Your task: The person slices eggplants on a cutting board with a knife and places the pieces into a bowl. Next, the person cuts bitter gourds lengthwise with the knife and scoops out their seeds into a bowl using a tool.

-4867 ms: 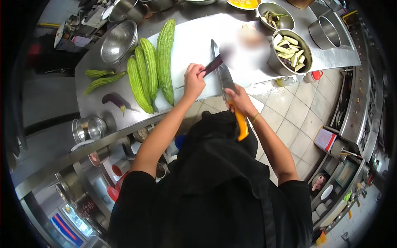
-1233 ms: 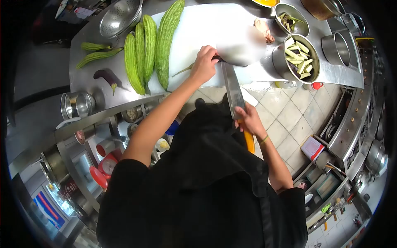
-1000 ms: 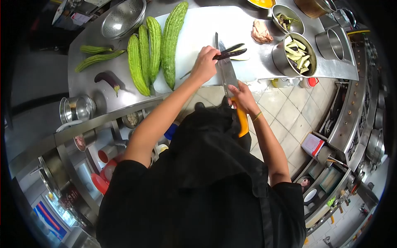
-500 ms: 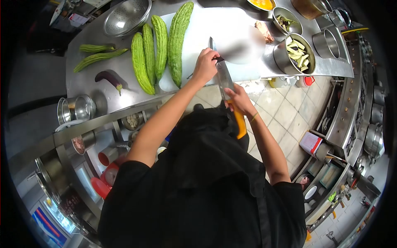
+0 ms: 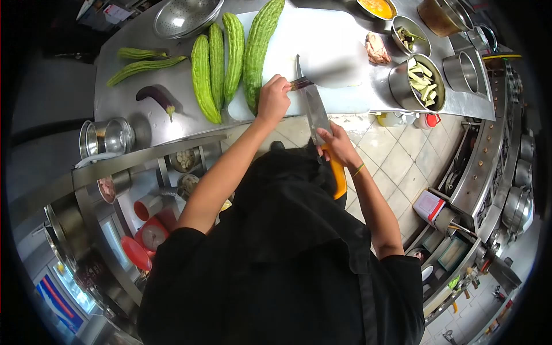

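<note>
My right hand (image 5: 339,146) is closed round a large knife (image 5: 314,109) with an orange handle, near where the blade begins. The blade points away from me over the near edge of the white cutting board (image 5: 339,37). My left hand (image 5: 274,99) pinches a small dark purple piece (image 5: 301,84), which looks like eggplant, against the blade's far part. Whether the edge is cutting into it I cannot tell. Just left of this hand, a big bitter melon (image 5: 261,54) lies partly on the board. A blurred patch hides part of the board beyond the blade.
Smaller bitter melons (image 5: 204,80), ridged green gourds (image 5: 144,69) and a whole eggplant (image 5: 155,100) lie leftward on the steel table. A colander (image 5: 187,17) stands behind. On the right are raw meat (image 5: 376,49), a pot of cut eggplant (image 5: 402,92) and a bowl of beaten egg (image 5: 378,7).
My left hand has drawn back slightly to the left, so more of the dark purple piece shows at the blade. The right hand keeps the knife. The whole view has shifted slightly.
</note>
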The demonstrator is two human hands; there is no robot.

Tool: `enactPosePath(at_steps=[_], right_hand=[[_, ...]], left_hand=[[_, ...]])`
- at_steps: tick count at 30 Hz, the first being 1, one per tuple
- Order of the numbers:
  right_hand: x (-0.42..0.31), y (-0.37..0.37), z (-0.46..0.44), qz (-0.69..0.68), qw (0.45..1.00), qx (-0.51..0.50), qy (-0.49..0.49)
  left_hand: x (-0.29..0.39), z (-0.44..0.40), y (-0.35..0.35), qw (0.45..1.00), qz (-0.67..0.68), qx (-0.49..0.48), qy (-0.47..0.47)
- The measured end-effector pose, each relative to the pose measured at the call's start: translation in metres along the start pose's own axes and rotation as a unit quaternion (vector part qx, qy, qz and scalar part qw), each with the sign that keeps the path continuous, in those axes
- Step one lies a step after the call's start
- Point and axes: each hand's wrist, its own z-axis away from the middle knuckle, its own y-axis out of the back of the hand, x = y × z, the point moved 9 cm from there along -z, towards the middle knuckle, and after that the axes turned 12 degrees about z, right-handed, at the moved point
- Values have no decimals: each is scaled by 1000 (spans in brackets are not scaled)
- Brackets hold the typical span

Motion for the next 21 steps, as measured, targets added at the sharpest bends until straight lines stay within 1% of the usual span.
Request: enactPosePath(at_steps=[2,4,6,9,11,12,13,14,15,17,18,19,21], right_hand=[[5,-6,14,46,999,-9,-13],[11,-10,30,32,999,-3,-21],[12,-6,56,101,993,-6,-53],[16,11,101,142,986,-30,-78],[-4,22,123,266,962,7,-57],[1,21,120,267,962,5,-60],[-18,30,117,396,910,119,47],[-43,32,120,508,817,228,154],[-51,30,110,550,796,228,106],[-58,26,92,572,786,218,84],[-57,24,87,595,775,204,64],[-57,21,84,623,754,197,71],[-56,21,86,627,755,181,53]], left_hand=[[1,-1,0,1000,-17,-2,-22],[2,-2,-1,1000,-15,-7,-20],[0,-3,0,1000,-14,-11,-20],[-3,-8,-3,1000,-12,-24,-1],[-5,-11,-5,996,-12,-49,80],[-5,-10,-5,995,-11,-48,83],[-3,-11,-10,995,-3,-67,68],[1,-13,-16,995,5,-86,50],[4,-14,-18,995,8,-88,49],[9,-12,-25,990,-39,-131,45],[7,-12,-26,989,-40,-132,44],[6,-13,-28,989,-50,-131,36],[5,-12,-29,989,-60,-129,31]])
